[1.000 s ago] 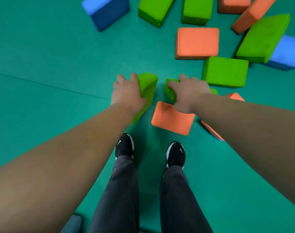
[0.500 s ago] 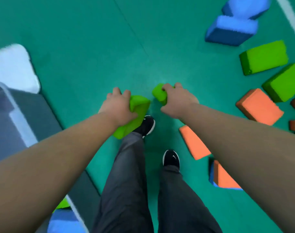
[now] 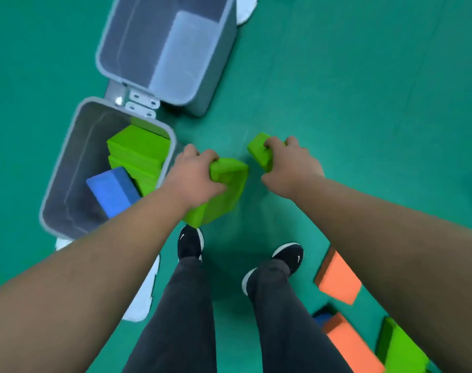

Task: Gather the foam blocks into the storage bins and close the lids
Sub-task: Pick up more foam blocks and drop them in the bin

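Both hands loaded: left hand (image 3: pixel 194 176) grips a green foam block (image 3: pixel 224 195), right hand (image 3: pixel 288 168) grips a second green block (image 3: pixel 259 152). Part-filled bin (image 3: pixel 73 162) lies just left of my left hand, so that side's nearer the drop.

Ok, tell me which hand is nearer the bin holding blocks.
Left. The left hand is just beside the bin, at its rim; the right hand is farther off, to the right.

Dark grey trousers (image 3: pixel 183 305); black white-soled trainers (image 3: pixel 190 242)
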A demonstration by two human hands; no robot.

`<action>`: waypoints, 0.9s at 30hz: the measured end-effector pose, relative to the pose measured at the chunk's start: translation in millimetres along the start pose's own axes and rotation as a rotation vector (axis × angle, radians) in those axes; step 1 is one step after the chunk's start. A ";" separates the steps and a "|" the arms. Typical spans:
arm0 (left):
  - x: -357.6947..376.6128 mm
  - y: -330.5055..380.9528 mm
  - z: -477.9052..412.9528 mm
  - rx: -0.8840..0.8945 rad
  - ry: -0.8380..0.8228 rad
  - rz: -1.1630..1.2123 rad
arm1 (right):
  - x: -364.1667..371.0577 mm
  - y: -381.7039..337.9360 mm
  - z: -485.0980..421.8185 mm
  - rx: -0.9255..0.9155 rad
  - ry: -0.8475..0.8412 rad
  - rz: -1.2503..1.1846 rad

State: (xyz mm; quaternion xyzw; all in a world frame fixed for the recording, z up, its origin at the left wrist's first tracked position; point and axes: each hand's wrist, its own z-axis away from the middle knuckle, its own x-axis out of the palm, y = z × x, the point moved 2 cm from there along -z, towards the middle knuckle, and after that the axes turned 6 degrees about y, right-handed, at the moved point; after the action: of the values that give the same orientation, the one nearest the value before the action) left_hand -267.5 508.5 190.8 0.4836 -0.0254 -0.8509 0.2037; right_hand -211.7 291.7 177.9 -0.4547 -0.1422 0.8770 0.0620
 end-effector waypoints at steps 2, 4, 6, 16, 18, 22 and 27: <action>1.5 -38.4 14.8 -0.079 0.036 0.165 | 14.2 -23.4 -0.3 -0.031 0.010 0.026; -5.7 -97.8 34.8 -0.196 0.097 0.293 | 34.7 -67.9 -0.9 -0.098 -0.001 0.080; -12.8 -153.0 53.0 -0.277 0.173 0.369 | 46.1 -110.0 -1.7 -0.153 0.005 0.119; -78.1 -338.1 104.1 -0.460 0.502 0.359 | 59.8 -322.9 -10.4 -0.376 0.117 0.223; -77.2 -357.7 109.5 -0.483 0.553 0.322 | 67.9 -357.0 -14.6 -0.423 0.125 0.287; -44.6 -375.0 111.9 -0.420 0.254 0.333 | 108.5 -394.3 -20.8 -0.500 -0.135 0.490; 15.6 -371.8 117.8 -0.393 -0.135 0.412 | 166.1 -392.5 -10.7 -0.479 -0.405 0.567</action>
State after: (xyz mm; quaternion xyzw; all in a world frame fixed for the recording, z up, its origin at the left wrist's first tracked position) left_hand -492.5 825.1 151.3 0.3618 0.0286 -0.8105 0.4597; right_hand -307.2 706.9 162.6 -0.2958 -0.2208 0.8732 -0.3182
